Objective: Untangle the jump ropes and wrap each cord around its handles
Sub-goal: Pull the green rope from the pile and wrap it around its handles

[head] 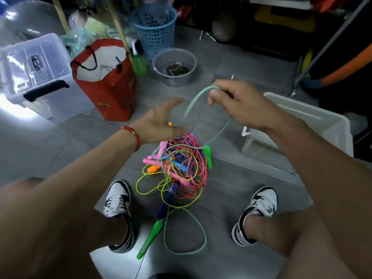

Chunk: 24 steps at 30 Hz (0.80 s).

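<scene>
Head: right hand (pixel 239 103) pinches green cord (pixel 196 99) above tangle (pixel 177 168)

Dim indoor light. Glare whitens the clear bin (pixel 34 69) at left and the floor (pixel 118 264). Both hands blur; edges bow.

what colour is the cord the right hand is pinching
Pale green, in the head view: the right hand pinches the light green cord lifted above the tangle.

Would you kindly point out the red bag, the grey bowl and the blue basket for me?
red bag (pixel 112 97): head view, on its front face.
grey bowl (pixel 177 79): head view, on its outer front wall.
blue basket (pixel 155 37): head view, on its perforated side.
</scene>
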Motion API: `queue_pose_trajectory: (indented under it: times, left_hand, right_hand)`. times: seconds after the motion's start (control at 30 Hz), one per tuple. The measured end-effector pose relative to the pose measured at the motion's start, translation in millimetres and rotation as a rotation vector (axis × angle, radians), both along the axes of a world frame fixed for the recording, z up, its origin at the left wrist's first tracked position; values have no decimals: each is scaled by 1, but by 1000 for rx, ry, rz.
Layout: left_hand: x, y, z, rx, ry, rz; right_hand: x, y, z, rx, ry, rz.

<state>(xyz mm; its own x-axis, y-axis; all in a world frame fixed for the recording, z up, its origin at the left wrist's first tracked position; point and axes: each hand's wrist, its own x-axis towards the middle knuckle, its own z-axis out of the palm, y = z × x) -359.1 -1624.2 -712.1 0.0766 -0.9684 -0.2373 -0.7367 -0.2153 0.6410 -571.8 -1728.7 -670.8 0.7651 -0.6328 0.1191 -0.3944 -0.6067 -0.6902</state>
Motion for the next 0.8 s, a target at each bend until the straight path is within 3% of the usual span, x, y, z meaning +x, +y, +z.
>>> queue_pose_trajectory:
  times: [0.07,0.17,0.3,0.37,0.43,0.5,0.57,0.63,0.73,0.8]
  left_hand:
    - [-27,0,6,-100,229,-111]
    - [-35,0,26,-172,338,-90]
    - [-8,5,42,-350,557,95]
    - [2,3,42,-379,569,235]
    - [12,1,29,-307,454,342]
    - [20,1,14,-205,367,422]
    - [23,0,4,-119,280,431]
    - [24,0,2,-62,146,399]
    - [20,1,1,-40,-116,324]
    - [13,2,1,-81,21,329]
  right_hand:
    - [10,9,-2,-111,36,49]
    - [7,1,-6,-204,132,9]
    - [-23,-30,-36,-192,655,-103]
    - [-31,-34,-52,-123,839,-158]
    - [-27,-36,-48,13,616,-265]
    - [-19,-36,-34,258,144,-390]
    - [-14,-31,-20,500,-158,-451]
    - [-14,-26,-18,588,-185,-463]
    - [-16,-25,-18,557,-142,-502]
    - [-16,-28,-19,459,-121,-571]
